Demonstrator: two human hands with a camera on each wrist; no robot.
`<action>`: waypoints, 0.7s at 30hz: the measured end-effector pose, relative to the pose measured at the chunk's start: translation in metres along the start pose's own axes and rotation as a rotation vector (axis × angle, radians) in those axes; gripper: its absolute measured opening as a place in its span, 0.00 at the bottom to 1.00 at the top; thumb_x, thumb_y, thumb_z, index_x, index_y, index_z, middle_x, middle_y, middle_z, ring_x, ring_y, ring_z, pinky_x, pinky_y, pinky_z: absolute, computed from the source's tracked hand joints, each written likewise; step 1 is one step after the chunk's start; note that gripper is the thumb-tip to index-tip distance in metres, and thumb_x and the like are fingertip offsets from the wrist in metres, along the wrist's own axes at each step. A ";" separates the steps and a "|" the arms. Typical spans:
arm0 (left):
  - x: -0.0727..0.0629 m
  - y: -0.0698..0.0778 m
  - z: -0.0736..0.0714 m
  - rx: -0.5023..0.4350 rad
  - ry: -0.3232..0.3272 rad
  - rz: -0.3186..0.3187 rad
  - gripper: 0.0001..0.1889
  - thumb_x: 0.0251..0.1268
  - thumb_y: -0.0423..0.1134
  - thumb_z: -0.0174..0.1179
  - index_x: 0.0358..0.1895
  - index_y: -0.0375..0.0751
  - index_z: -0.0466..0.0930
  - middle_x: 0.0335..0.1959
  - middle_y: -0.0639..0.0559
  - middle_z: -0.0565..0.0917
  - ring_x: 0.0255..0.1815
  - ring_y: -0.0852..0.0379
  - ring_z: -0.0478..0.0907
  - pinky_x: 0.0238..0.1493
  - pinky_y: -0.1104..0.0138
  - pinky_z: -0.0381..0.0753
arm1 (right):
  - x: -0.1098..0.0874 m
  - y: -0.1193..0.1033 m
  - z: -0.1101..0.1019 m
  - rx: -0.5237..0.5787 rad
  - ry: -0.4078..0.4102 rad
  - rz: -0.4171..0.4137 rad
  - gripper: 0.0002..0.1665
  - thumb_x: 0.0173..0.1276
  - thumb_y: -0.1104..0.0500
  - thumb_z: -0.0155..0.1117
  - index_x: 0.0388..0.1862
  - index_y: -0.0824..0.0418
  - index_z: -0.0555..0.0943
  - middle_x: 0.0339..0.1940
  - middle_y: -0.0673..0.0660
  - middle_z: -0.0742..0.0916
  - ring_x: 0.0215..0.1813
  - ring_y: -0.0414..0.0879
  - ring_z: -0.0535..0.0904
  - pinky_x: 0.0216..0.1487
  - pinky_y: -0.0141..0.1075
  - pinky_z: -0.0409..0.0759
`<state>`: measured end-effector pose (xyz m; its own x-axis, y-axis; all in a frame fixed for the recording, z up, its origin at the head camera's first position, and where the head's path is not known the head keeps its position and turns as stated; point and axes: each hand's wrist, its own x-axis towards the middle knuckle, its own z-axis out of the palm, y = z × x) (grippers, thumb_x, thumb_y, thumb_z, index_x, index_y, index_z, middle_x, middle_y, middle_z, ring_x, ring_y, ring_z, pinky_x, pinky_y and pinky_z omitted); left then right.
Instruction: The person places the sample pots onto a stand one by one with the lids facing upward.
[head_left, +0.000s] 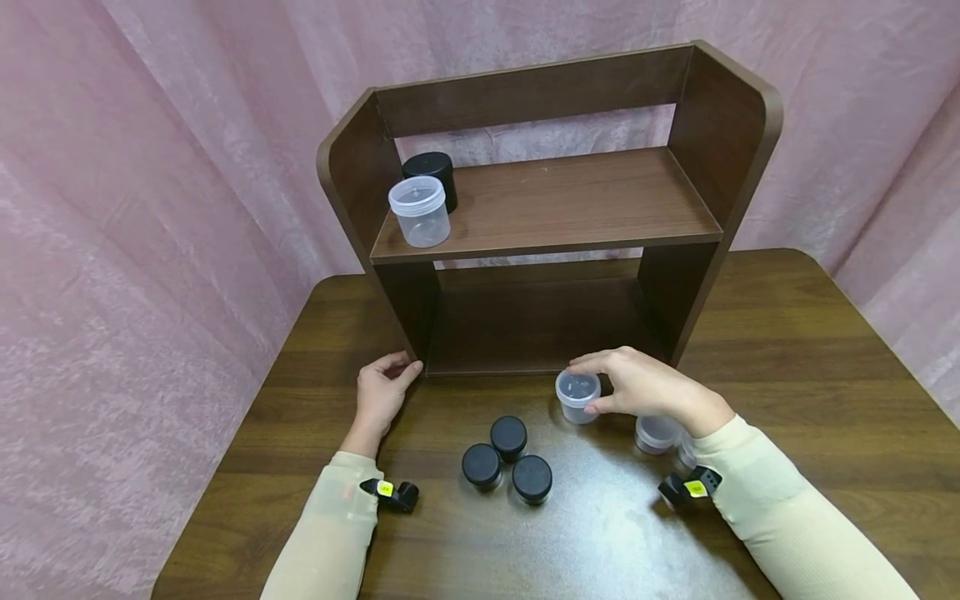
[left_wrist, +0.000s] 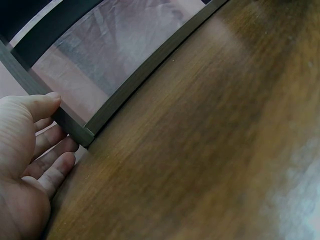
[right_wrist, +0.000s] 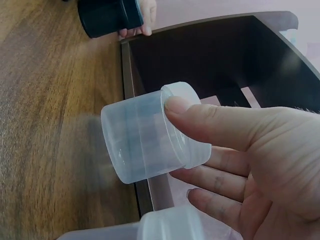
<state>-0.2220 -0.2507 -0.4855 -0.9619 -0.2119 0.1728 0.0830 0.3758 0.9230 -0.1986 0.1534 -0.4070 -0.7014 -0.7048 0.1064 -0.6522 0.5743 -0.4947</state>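
Observation:
My right hand (head_left: 637, 385) holds a clear plastic jar (head_left: 577, 402) by its lid, thumb on the near side and fingers across the far side. The right wrist view shows the thumb pressing the rim of the jar's translucent lid (right_wrist: 187, 125). Whether the jar's base touches the table cannot be told. My left hand (head_left: 382, 396) grips the lower front corner of the brown shelf (head_left: 551, 200), on its left side. In the left wrist view the thumb lies on the side panel's edge (left_wrist: 70, 125), with the other fingers on the outer side.
Three black-lidded jars (head_left: 509, 437) stand grouped on the wooden table (head_left: 420, 542). More clear jars (head_left: 657, 433) stand beneath my right wrist, partly hidden. On the upper shelf board, at its left end, a clear jar (head_left: 422, 218) stands before a black jar (head_left: 433, 167).

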 end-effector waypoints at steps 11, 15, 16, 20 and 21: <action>-0.001 0.003 -0.001 0.001 -0.011 -0.008 0.19 0.58 0.42 0.69 0.48 0.33 0.83 0.46 0.40 0.83 0.46 0.50 0.78 0.39 0.75 0.74 | 0.001 -0.001 0.000 0.002 0.018 -0.005 0.30 0.56 0.53 0.75 0.56 0.63 0.81 0.59 0.62 0.81 0.60 0.55 0.77 0.57 0.48 0.74; -0.005 0.011 -0.001 0.008 -0.014 -0.006 0.17 0.59 0.40 0.69 0.48 0.31 0.83 0.46 0.39 0.83 0.46 0.49 0.78 0.39 0.74 0.74 | 0.001 -0.001 -0.001 0.001 0.029 -0.015 0.27 0.57 0.52 0.74 0.54 0.61 0.83 0.58 0.61 0.82 0.59 0.55 0.77 0.56 0.47 0.75; -0.005 0.011 -0.001 0.014 -0.011 -0.006 0.17 0.59 0.40 0.69 0.47 0.32 0.83 0.45 0.40 0.84 0.45 0.49 0.78 0.39 0.73 0.75 | 0.001 -0.002 -0.001 0.001 0.031 -0.019 0.26 0.57 0.51 0.74 0.54 0.61 0.83 0.57 0.61 0.82 0.59 0.54 0.77 0.56 0.47 0.76; -0.001 0.000 0.000 0.012 0.002 0.011 0.18 0.57 0.44 0.70 0.46 0.36 0.84 0.43 0.44 0.84 0.44 0.53 0.78 0.40 0.71 0.75 | 0.001 -0.001 -0.001 0.015 0.043 -0.032 0.24 0.58 0.50 0.73 0.52 0.59 0.84 0.57 0.60 0.83 0.59 0.54 0.78 0.54 0.46 0.77; 0.000 0.001 0.000 0.012 0.002 0.011 0.18 0.57 0.44 0.70 0.45 0.36 0.84 0.43 0.44 0.84 0.43 0.53 0.78 0.40 0.71 0.75 | 0.001 -0.001 -0.001 0.022 0.046 -0.038 0.24 0.58 0.50 0.73 0.52 0.59 0.84 0.57 0.60 0.83 0.59 0.53 0.78 0.54 0.46 0.77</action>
<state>-0.2216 -0.2504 -0.4851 -0.9603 -0.2099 0.1836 0.0903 0.3888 0.9169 -0.1993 0.1524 -0.4055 -0.6891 -0.7058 0.1643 -0.6722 0.5380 -0.5086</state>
